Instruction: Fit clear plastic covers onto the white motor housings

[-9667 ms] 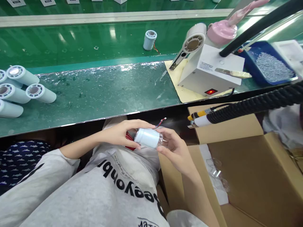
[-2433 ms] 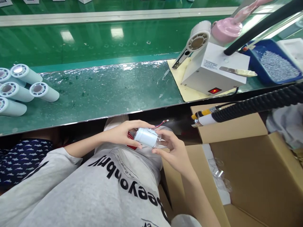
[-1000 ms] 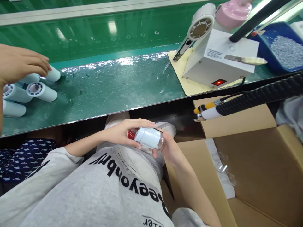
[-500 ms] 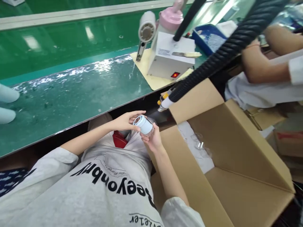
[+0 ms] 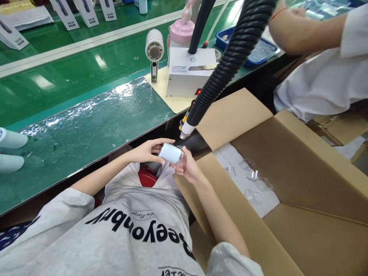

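Note:
Between my two hands, above my lap, is a light blue cylinder [image 5: 170, 153] with a clear plastic piece [image 5: 181, 156] around its right end. My left hand [image 5: 149, 152] has its thumb and fingers around the cylinder's left end. At the right end, my right hand [image 5: 187, 165] grips the clear piece with its fingers curled. What the cylinder belongs to is not plain from here. Just above the hands hangs a nozzle [image 5: 185, 132] at the end of a black ribbed hose [image 5: 227, 65].
An open cardboard box [image 5: 310, 161] at the right holds several clear plastic pieces [image 5: 254, 175]. On the bench stand a white device [image 5: 186, 76], a small handheld dryer [image 5: 154, 50] and a pink-lidded bottle [image 5: 181, 30]. Two pale blue cylinders [image 5: 11, 138] lie at the left. A co-worker's arm [image 5: 310, 32] is at upper right.
The cylinder has turned from showing its open end toward me to lying side-on, still in both hands. The view has shifted, with more of the bench's far side showing.

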Demonstrator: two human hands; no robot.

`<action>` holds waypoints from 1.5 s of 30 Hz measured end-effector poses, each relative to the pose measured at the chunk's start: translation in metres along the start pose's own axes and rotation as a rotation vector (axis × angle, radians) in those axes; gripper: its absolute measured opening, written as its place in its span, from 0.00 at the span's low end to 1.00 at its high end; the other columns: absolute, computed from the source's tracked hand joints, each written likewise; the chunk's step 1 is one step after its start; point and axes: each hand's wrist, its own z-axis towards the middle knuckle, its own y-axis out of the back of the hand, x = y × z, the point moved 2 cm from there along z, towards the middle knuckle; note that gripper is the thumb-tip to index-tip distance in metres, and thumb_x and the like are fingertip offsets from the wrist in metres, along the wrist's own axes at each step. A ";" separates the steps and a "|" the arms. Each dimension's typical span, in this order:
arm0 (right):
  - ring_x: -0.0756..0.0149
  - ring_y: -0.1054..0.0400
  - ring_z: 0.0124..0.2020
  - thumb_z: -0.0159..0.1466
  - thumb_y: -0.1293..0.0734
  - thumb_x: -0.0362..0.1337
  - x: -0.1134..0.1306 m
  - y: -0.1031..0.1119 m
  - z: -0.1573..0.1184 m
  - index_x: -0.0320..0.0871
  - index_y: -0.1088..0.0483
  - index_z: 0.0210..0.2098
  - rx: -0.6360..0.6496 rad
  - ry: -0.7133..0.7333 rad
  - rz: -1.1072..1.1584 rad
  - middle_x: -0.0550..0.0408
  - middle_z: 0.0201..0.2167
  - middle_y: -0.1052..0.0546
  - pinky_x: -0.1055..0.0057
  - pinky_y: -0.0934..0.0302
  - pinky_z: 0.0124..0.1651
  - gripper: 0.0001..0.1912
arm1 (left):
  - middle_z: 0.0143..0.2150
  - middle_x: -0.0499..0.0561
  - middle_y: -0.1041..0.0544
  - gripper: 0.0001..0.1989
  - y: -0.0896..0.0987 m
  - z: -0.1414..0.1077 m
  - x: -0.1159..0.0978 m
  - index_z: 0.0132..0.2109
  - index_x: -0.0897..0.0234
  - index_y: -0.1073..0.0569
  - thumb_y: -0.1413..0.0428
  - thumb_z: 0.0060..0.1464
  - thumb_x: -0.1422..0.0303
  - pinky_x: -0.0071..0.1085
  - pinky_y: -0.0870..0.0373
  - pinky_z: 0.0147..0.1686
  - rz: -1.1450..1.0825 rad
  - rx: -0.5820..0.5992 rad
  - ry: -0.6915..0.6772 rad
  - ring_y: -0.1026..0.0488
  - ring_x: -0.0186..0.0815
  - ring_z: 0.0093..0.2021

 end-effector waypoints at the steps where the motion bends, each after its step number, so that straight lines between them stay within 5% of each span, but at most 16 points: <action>1: 0.77 0.54 0.09 0.69 0.45 0.66 -0.001 -0.004 -0.006 0.41 0.31 0.35 0.031 -0.032 -0.036 0.59 0.12 0.32 0.82 0.58 0.13 0.33 | 0.65 0.63 0.28 0.38 -0.002 -0.009 -0.006 0.63 0.61 0.26 0.27 0.43 0.71 0.43 0.28 0.61 0.038 0.005 -0.018 0.26 0.47 0.61; 5: 0.78 0.54 0.11 0.60 0.37 0.73 -0.008 -0.019 -0.029 0.43 0.32 0.35 0.181 -0.073 -0.138 0.60 0.14 0.32 0.81 0.57 0.13 0.36 | 0.59 0.60 0.25 0.31 -0.014 -0.041 -0.029 0.60 0.61 0.25 0.29 0.48 0.68 0.40 0.24 0.54 0.142 0.008 -0.066 0.24 0.45 0.57; 8: 0.75 0.46 0.13 0.56 0.38 0.77 -0.016 -0.022 -0.040 0.44 0.31 0.40 0.239 0.042 -0.231 0.59 0.18 0.29 0.77 0.45 0.16 0.41 | 0.57 0.59 0.24 0.31 -0.022 -0.058 -0.042 0.62 0.61 0.27 0.31 0.52 0.66 0.36 0.22 0.49 0.131 -0.036 -0.033 0.22 0.42 0.52; 11: 0.63 0.25 0.31 0.61 0.39 0.74 -0.018 -0.018 -0.048 0.46 0.31 0.52 0.182 0.417 -0.382 0.47 0.42 0.20 0.66 0.26 0.34 0.39 | 0.56 0.59 0.24 0.32 -0.027 -0.071 -0.048 0.64 0.60 0.28 0.32 0.53 0.64 0.32 0.22 0.43 0.096 -0.089 0.020 0.22 0.39 0.47; 13: 0.54 0.26 0.54 0.62 0.31 0.66 -0.015 -0.014 -0.053 0.52 0.37 0.62 0.132 0.783 -0.580 0.44 0.63 0.29 0.56 0.26 0.53 0.38 | 0.56 0.58 0.23 0.33 -0.029 -0.076 -0.049 0.65 0.60 0.29 0.32 0.53 0.63 0.31 0.22 0.41 0.064 -0.111 0.031 0.22 0.38 0.45; 15: 0.50 0.34 0.65 0.63 0.25 0.52 -0.013 -0.013 -0.059 0.58 0.38 0.65 0.137 1.113 -0.838 0.48 0.69 0.36 0.48 0.32 0.62 0.34 | 0.55 0.58 0.22 0.34 -0.030 -0.080 -0.047 0.66 0.59 0.30 0.32 0.53 0.62 0.31 0.22 0.39 0.038 -0.111 0.047 0.21 0.37 0.42; 17: 0.50 0.32 0.65 0.66 0.26 0.38 -0.012 -0.014 -0.064 0.60 0.32 0.61 0.158 1.269 -1.029 0.50 0.66 0.31 0.45 0.33 0.64 0.26 | 0.53 0.58 0.21 0.35 -0.030 -0.082 -0.045 0.67 0.58 0.31 0.33 0.55 0.61 0.31 0.22 0.38 0.030 -0.092 0.056 0.21 0.36 0.40; 19: 0.49 0.29 0.62 0.66 0.26 0.36 -0.010 -0.015 -0.067 0.58 0.29 0.59 0.157 1.208 -1.023 0.49 0.62 0.26 0.45 0.31 0.63 0.24 | 0.56 0.58 0.21 0.35 -0.029 -0.083 -0.045 0.68 0.57 0.32 0.33 0.55 0.61 0.32 0.22 0.41 0.049 -0.056 0.018 0.20 0.38 0.43; 23: 0.50 0.23 0.54 0.62 0.23 0.49 -0.013 -0.019 -0.070 0.56 0.27 0.58 0.138 0.758 -0.593 0.49 0.56 0.20 0.52 0.24 0.54 0.27 | 0.68 0.59 0.29 0.39 -0.026 -0.084 -0.050 0.69 0.53 0.32 0.30 0.52 0.66 0.37 0.26 0.58 0.150 0.015 -0.141 0.28 0.47 0.64; 25: 0.52 0.21 0.48 0.61 0.23 0.51 -0.015 -0.021 -0.071 0.56 0.24 0.56 0.122 0.607 -0.453 0.51 0.51 0.18 0.55 0.23 0.49 0.25 | 0.69 0.59 0.31 0.38 -0.026 -0.084 -0.050 0.70 0.52 0.33 0.31 0.53 0.67 0.38 0.27 0.60 0.160 0.018 -0.130 0.30 0.48 0.66; 32: 0.49 0.22 0.47 0.53 0.18 0.48 -0.014 -0.025 -0.072 0.52 0.21 0.51 0.061 0.429 -0.451 0.50 0.49 0.18 0.53 0.22 0.47 0.28 | 0.64 0.59 0.25 0.42 -0.028 -0.086 -0.030 0.71 0.51 0.35 0.31 0.51 0.71 0.36 0.22 0.52 -0.052 0.041 0.034 0.21 0.43 0.54; 36: 0.56 0.21 0.42 0.55 0.20 0.56 -0.017 -0.026 -0.062 0.50 0.23 0.51 0.095 0.321 -0.347 0.49 0.49 0.19 0.63 0.21 0.37 0.29 | 0.52 0.56 0.18 0.45 -0.028 -0.086 -0.013 0.75 0.52 0.45 0.33 0.55 0.65 0.31 0.23 0.41 -0.085 0.034 0.139 0.19 0.37 0.41; 38: 0.61 0.20 0.36 0.56 0.23 0.61 -0.019 -0.026 -0.056 0.49 0.26 0.48 0.109 0.247 -0.265 0.50 0.49 0.20 0.66 0.22 0.34 0.30 | 0.53 0.57 0.19 0.46 -0.028 -0.084 -0.010 0.75 0.53 0.45 0.32 0.55 0.63 0.31 0.24 0.40 -0.062 -0.006 0.135 0.20 0.38 0.43; 41: 0.66 0.23 0.23 0.54 0.27 0.68 -0.021 -0.027 -0.050 0.47 0.33 0.46 0.144 0.124 -0.206 0.54 0.37 0.19 0.70 0.25 0.26 0.36 | 0.60 0.60 0.24 0.49 -0.029 -0.081 -0.014 0.73 0.55 0.41 0.29 0.48 0.64 0.36 0.23 0.47 -0.009 -0.048 0.077 0.22 0.43 0.52; 45: 0.64 0.26 0.18 0.52 0.33 0.77 -0.021 -0.035 -0.050 0.44 0.38 0.46 0.201 0.041 -0.231 0.55 0.25 0.23 0.73 0.32 0.18 0.44 | 0.54 0.58 0.22 0.43 -0.035 -0.079 -0.019 0.69 0.57 0.37 0.30 0.49 0.66 0.37 0.22 0.46 -0.007 -0.031 0.087 0.20 0.39 0.46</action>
